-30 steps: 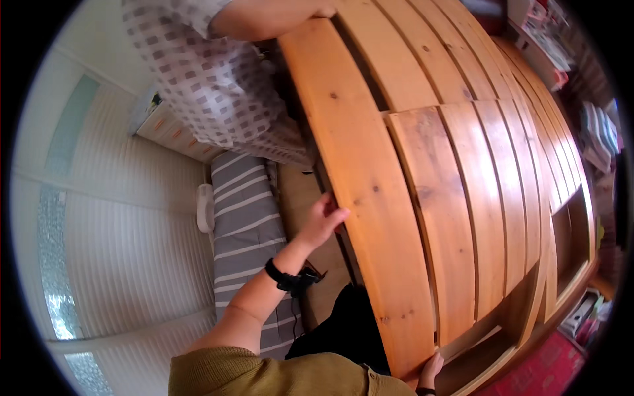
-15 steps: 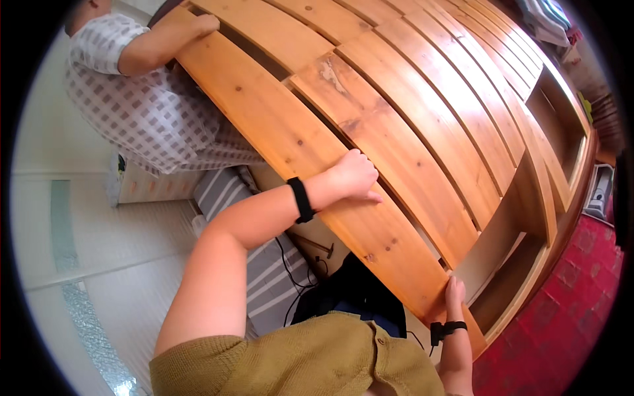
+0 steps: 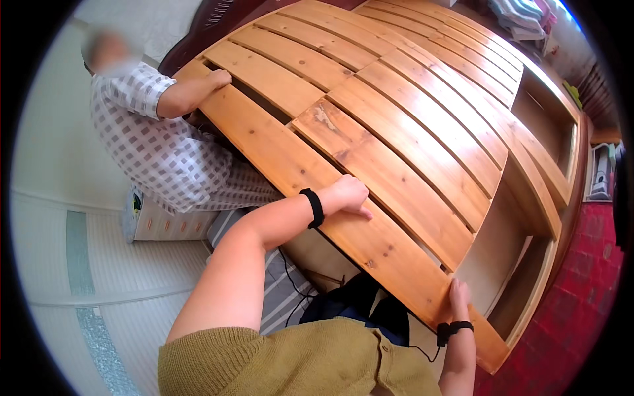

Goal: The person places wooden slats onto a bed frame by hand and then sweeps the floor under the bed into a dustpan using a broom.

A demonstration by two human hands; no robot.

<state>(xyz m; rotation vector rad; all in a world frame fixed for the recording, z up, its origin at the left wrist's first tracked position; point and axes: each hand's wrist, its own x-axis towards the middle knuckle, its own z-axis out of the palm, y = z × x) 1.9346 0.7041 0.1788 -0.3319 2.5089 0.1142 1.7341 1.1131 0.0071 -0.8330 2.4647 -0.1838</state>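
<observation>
A wide outer bed slat (image 3: 264, 146) of varnished, knotty wood runs along the near side of a slatted bed base (image 3: 422, 148). Around its inner edge, at the gap beside the neighbouring slats, my left hand (image 3: 349, 194) is closed, thumb lying on top. Further right, my right hand (image 3: 459, 297) grips the same slat near its end, the fingers partly hidden. At the far left end, another person's hand (image 3: 219, 79) holds this slat too. Each of my wrists wears a black band.
Open box compartments (image 3: 505, 264) show at the bed's right end. The co-worker in a checked shirt (image 3: 172, 152) crouches beside a white drawer unit (image 3: 175, 221). A dark cable (image 3: 290, 284) hangs below the bed edge. Red patterned flooring (image 3: 561, 297) lies to the right.
The view has shifted, so the co-worker and more of the bed's far end now show. My hands and the co-worker's hand stay on the outer slat.
</observation>
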